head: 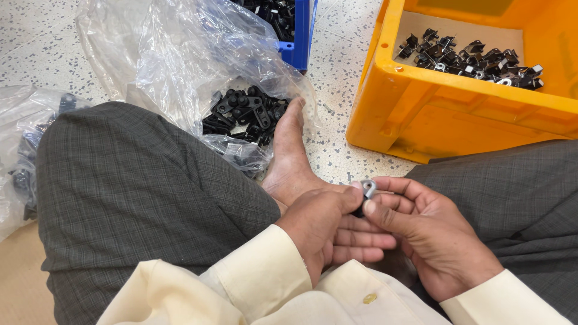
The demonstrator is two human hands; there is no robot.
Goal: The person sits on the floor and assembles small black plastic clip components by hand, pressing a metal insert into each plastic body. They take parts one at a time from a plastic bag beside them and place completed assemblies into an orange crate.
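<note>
In the head view, the person sits cross-legged on a speckled floor (352,54), both hands meeting low in the middle, just near of a bare foot (291,150). The left hand (328,232) and the right hand (424,238) together pinch a small clip (367,191), a black piece with a bright metal loop at its top. Both thumbs press on it from either side, and the fingers of the left hand lie curled under those of the right. Each hand is closed narrowly on this one piece; neither holds anything else that shows.

To do this well, I judge that the thumbs should stay square to the clip so that the metal part seats straight, with the curled fingers beneath as support.

Far and left, an open clear plastic bag (180,60) holds loose black parts (244,114) just beside the foot's toes. Far and right, an orange crate (421,102) holds a heap of similar pieces with metal (475,60). A blue bin (299,30) stands at the far edge, and another clear bag (27,138) lies at the left edge.
</note>
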